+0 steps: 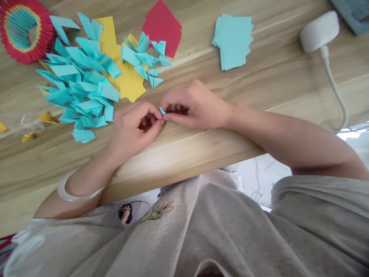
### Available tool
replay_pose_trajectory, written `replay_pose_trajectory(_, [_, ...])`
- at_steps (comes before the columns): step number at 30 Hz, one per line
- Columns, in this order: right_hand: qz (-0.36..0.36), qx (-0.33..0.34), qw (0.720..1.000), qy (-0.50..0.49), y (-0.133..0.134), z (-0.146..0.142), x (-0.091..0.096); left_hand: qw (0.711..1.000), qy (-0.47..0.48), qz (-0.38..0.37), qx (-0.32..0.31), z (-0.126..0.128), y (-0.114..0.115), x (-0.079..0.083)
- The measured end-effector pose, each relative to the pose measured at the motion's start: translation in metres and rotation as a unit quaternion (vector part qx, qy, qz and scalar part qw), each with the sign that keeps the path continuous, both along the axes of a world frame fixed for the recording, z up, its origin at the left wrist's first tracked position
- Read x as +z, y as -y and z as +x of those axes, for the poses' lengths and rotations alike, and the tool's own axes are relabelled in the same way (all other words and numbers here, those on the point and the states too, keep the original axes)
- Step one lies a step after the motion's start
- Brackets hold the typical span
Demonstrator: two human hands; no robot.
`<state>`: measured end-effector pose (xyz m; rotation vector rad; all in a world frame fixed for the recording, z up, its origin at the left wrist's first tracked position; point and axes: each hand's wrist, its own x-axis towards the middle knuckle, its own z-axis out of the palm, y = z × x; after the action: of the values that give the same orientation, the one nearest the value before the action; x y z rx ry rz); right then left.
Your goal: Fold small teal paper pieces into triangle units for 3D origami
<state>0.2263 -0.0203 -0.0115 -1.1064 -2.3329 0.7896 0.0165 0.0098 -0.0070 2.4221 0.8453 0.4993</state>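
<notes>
Between the fingertips of both hands is a small folded piece of light blue paper (162, 110), mostly covered by the fingers. My left hand (137, 125) pinches it from the left, thumb and forefinger closed. From the right, my right hand (196, 105) pinches the same piece, its other fingers curled in. To the left of my left hand lies a loose heap of folded blue papers (83, 86). Beyond my hands sit several smaller folded blue triangles (152, 71), partly on yellow paper sheets (127, 79).
A red stack of paper (164, 29) and a blue stack of paper (233, 42) lie at the back. Upper left stands a red, yellow and blue paper ring (46, 34). A white device with a cable (319, 32) is at right. Yellow folded pieces (48, 117) lie far left.
</notes>
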Motion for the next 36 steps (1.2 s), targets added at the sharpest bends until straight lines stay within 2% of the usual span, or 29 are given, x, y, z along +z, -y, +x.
replay_pose_trajectory(5, [-0.025, -0.004, 1.0, 0.012, 0.0, -0.002, 0.003, 1.0, 0.013, -0.008, -0.002, 0.0, 0.0, -0.002])
replay_pose_trajectory(11, [-0.032, -0.003, 0.999, -0.024, 0.0, -0.002, 0.002, 0.999, 0.05, 0.004, -0.018, 0.001, -0.002, -0.004])
replay_pose_trajectory(18, [-0.027, 0.016, 0.997, 0.073, 0.0, -0.004, 0.003, 0.998, 0.057, 0.005, -0.02, 0.002, -0.002, -0.005])
replay_pose_trajectory(26, [-0.002, 0.025, 0.995, 0.099, -0.001, -0.004, 0.004, 0.999, 0.05, 0.004, -0.02, 0.001, -0.002, -0.003])
replay_pose_trajectory(36, [0.015, 0.011, 1.0, -0.023, 0.0, -0.001, -0.006, 0.998, 0.051, 0.008, -0.021, 0.0, -0.002, -0.005])
